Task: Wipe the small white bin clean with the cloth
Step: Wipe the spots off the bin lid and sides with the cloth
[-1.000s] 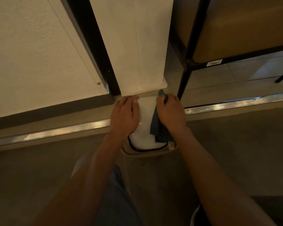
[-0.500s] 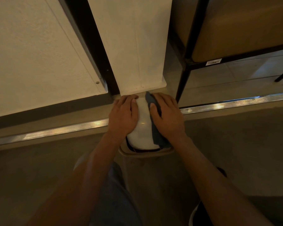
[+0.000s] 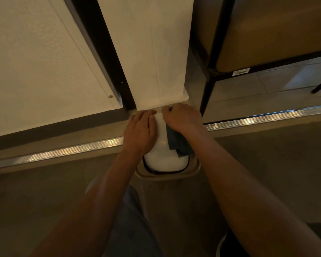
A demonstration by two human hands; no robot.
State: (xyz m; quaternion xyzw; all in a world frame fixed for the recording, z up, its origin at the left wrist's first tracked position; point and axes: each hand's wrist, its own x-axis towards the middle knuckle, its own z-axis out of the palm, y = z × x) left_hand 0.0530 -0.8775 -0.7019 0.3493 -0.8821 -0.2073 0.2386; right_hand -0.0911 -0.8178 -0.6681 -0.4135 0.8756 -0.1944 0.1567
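Observation:
The small white bin (image 3: 164, 160) stands on the floor against the foot of a white pillar, seen from above with its domed white lid and beige rim. My left hand (image 3: 140, 131) lies flat on the left side of the lid, fingers together, steadying it. My right hand (image 3: 183, 119) presses a dark blue cloth (image 3: 176, 143) against the lid's far right side. The cloth hangs down under the wrist toward the rim. The far part of the lid is hidden under both hands.
The white pillar (image 3: 152, 52) rises right behind the bin. A black-framed table leg (image 3: 206, 95) stands just right of my right hand. A metal floor strip (image 3: 63, 152) runs left to right behind the bin. My knee and a shoe show below.
My right hand has slid with the cloth from the lid's middle up to its far right edge, fingers curling over. The left hand has stayed in place.

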